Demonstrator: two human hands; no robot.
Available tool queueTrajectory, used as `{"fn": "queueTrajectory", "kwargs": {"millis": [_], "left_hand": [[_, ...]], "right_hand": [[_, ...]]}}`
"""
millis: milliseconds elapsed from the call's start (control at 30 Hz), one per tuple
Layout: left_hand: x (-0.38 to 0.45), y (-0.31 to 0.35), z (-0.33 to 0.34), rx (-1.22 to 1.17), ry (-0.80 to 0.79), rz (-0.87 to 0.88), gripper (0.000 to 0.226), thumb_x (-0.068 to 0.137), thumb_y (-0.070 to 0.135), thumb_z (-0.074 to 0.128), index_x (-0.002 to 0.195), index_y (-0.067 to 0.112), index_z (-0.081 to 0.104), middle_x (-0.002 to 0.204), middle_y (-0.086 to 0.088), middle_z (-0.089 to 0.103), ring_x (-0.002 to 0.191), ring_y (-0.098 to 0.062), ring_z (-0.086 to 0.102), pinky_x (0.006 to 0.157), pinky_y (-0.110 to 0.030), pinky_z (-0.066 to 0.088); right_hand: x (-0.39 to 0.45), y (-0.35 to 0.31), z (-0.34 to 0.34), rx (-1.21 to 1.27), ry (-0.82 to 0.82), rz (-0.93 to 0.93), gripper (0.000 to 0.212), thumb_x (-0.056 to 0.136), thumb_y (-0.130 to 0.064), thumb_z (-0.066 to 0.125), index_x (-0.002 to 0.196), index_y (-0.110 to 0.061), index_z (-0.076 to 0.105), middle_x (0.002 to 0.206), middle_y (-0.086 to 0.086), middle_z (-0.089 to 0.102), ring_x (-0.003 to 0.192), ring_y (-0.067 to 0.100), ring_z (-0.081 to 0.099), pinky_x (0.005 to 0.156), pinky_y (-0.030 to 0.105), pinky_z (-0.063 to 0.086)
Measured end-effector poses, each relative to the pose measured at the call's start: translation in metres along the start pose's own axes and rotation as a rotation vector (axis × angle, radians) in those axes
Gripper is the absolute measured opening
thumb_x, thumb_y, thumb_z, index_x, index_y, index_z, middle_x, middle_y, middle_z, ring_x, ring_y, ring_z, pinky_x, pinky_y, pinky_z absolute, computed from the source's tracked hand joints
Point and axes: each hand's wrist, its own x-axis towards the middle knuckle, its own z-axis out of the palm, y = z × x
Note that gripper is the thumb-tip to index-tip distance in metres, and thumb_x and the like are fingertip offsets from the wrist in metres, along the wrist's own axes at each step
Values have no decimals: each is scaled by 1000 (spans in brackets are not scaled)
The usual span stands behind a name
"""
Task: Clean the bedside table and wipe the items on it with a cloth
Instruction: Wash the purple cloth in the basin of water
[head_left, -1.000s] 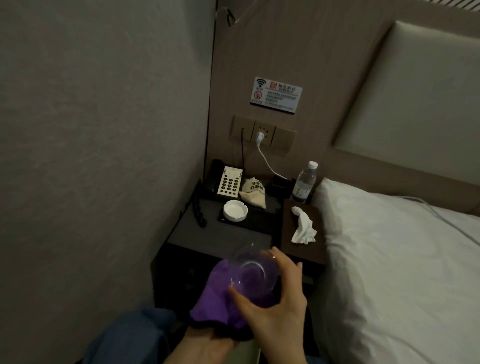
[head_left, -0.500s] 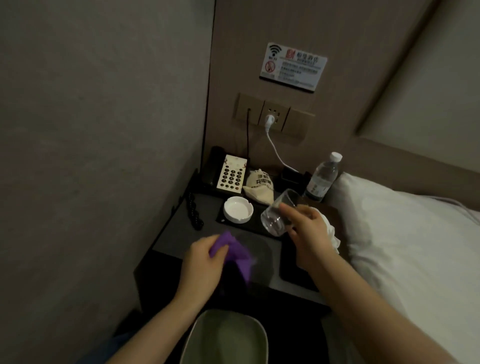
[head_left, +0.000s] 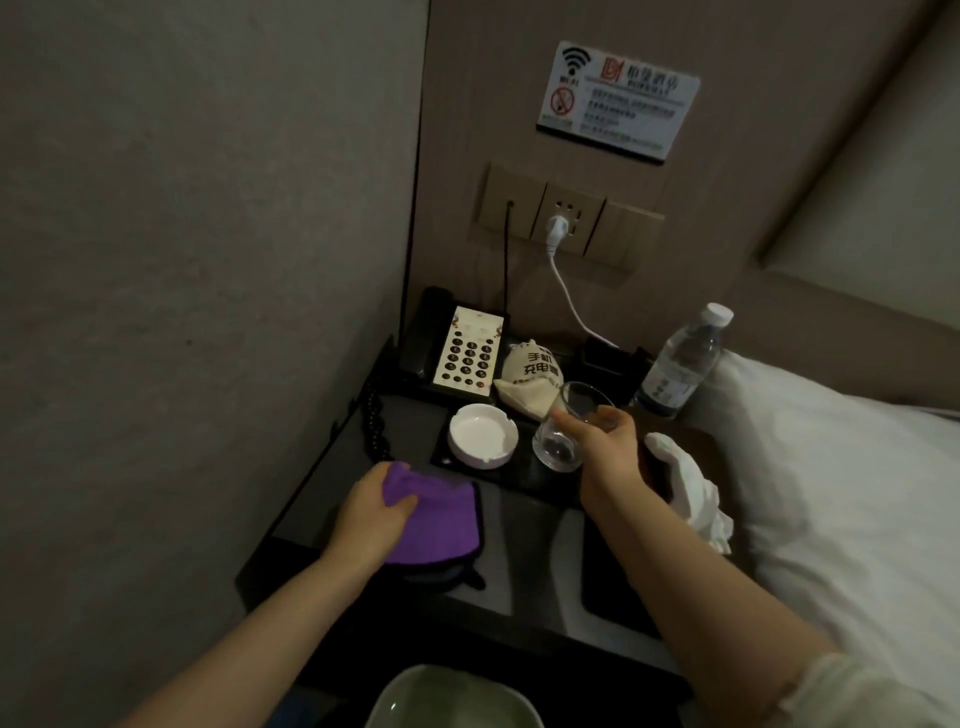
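Observation:
My left hand grips a purple cloth that lies flat on the dark bedside table, near its left front. My right hand holds a clear drinking glass by its rim, tilted, just above or on a black tray to the right of a white ashtray. Behind them stand a telephone with a pale keypad and a small beige cloth pouch.
A water bottle stands at the table's back right, beside the white pillow. A tissue box with a white tissue sits right of my right arm. A white charger cable hangs from the wall socket. A greenish bowl-shaped rim shows at the bottom edge.
My right hand has carried the glass from in front of the table out to the tray beside the ashtray. My left hand has brought the purple cloth down flat onto the tabletop.

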Motion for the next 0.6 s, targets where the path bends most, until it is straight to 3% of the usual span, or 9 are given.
{"fn": "queueTrajectory", "kwargs": {"millis": [167, 267, 367, 600], "left_hand": [[-2, -14, -3, -112, -23, 34, 33, 93, 2, 55, 125, 10, 57, 112, -6, 62, 98, -15, 58, 80, -19, 43], [-2, -16, -1, -115, -24, 60, 32, 94, 4, 54, 126, 10, 56, 113, -5, 62, 103, -16, 58, 86, -22, 43], [-2, -18, 0, -117, -15, 67, 32, 95, 6, 54, 126, 12, 56, 112, -3, 62, 101, -14, 57, 84, -20, 41], [0, -22, 1, -133, -5, 50, 31, 95, 7, 53, 125, 14, 56, 113, -4, 62, 102, -16, 58, 86, -23, 42]], "right_hand": [[10, 8, 3, -10, -19, 18, 75, 69, -19, 85, 130, -19, 42, 127, 5, 52, 115, 27, 54, 99, 42, 48], [12, 13, 6, -12, -16, 15, 68, 69, -16, 85, 123, -20, 44, 122, 4, 52, 113, 26, 56, 91, 38, 50], [13, 19, 7, 0, -25, 15, 76, 68, -13, 85, 131, -16, 43, 122, 4, 53, 112, 25, 56, 82, 32, 49], [11, 28, 9, 1, -30, -1, 82, 70, -10, 84, 138, -14, 39, 136, 6, 50, 123, 26, 51, 88, 33, 45]]}}
